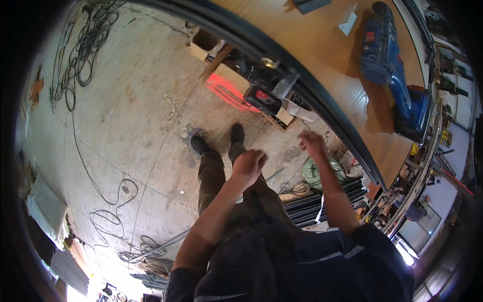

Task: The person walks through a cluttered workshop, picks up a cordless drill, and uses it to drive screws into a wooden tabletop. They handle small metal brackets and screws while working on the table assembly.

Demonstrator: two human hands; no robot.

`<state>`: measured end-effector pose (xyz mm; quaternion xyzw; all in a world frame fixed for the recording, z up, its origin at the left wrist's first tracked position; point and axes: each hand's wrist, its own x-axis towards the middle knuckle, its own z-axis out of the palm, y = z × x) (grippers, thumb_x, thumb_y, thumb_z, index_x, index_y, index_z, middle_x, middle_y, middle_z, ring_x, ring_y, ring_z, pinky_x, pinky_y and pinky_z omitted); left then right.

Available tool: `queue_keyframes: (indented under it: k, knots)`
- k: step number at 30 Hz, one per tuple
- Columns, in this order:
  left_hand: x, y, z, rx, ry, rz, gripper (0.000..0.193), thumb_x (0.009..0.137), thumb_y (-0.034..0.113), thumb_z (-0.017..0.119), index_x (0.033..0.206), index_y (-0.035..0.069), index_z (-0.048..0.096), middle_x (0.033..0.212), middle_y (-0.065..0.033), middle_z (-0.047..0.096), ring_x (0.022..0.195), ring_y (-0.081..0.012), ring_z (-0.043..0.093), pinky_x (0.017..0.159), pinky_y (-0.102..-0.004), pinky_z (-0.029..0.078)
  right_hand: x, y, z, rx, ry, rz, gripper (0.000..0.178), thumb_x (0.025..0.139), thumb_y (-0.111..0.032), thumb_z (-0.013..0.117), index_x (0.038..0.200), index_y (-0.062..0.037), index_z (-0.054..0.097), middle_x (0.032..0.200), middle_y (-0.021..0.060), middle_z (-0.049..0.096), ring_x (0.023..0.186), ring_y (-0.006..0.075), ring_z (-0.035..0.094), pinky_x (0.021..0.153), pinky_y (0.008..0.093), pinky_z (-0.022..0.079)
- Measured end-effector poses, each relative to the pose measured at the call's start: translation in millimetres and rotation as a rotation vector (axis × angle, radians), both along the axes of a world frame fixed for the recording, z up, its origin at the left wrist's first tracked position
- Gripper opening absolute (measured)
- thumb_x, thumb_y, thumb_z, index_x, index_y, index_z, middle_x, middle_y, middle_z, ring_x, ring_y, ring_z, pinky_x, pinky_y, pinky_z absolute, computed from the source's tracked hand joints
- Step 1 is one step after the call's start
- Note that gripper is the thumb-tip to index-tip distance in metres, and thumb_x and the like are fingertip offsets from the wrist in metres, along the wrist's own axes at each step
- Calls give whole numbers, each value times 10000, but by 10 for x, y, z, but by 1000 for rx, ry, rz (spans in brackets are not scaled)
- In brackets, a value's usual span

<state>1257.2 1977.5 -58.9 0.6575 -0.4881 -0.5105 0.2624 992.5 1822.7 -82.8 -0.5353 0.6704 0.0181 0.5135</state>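
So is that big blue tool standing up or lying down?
Lying down. The blue power tool rests flat on its side along the wooden tabletop, apart from both hands.

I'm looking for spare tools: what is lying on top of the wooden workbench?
On the wooden workbench lie a big blue power tool, a small pale folded piece and a dark flat piece at the picture's edge. What lies under the tool is covered.

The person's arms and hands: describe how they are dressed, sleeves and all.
Both forearms are bare, and the left hand and right hand wear no gloves. Short dark sleeves end near the elbows; the dark top carries a pale stripe across the shoulder. No watch or ring is visible.
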Motion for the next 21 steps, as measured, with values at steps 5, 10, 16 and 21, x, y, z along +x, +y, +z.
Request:
queue_keyframes:
  k: [5,10,16,21]
  knots:
    - [-385,-1340,7,-258,-90,-43,256,964,234,607,1127,53,684,955,-201,688,925,-423,663,792,-517,531,-459,1437,111,235,-1,6,213,971,-193,631,979,-5,731,691,73,695,610,143,667,548,334,540]
    - [-760,-2109,-203,-243,-245,-73,256,966,235,610,1131,52,679,956,-193,691,917,-409,668,786,-508,536,-1144,2586,78,239,-66,-16,217,943,-180,660,980,25,718,739,92,710,656,154,703,580,318,557]
    - [-876,-2295,-400,-163,-324,-123,257,968,236,614,1137,52,673,957,-183,695,907,-393,674,777,-497,541,-1325,2871,467,381,26,-525,225,878,-143,696,976,56,727,841,138,736,678,232,742,562,340,590]
    - [-848,-2254,-447,-108,-327,-134,258,970,237,617,1142,51,668,958,-174,699,898,-379,678,771,-488,545,-1313,2924,399,408,-53,-601,374,896,-111,649,1193,116,651,914,178,750,661,232,723,530,345,582]
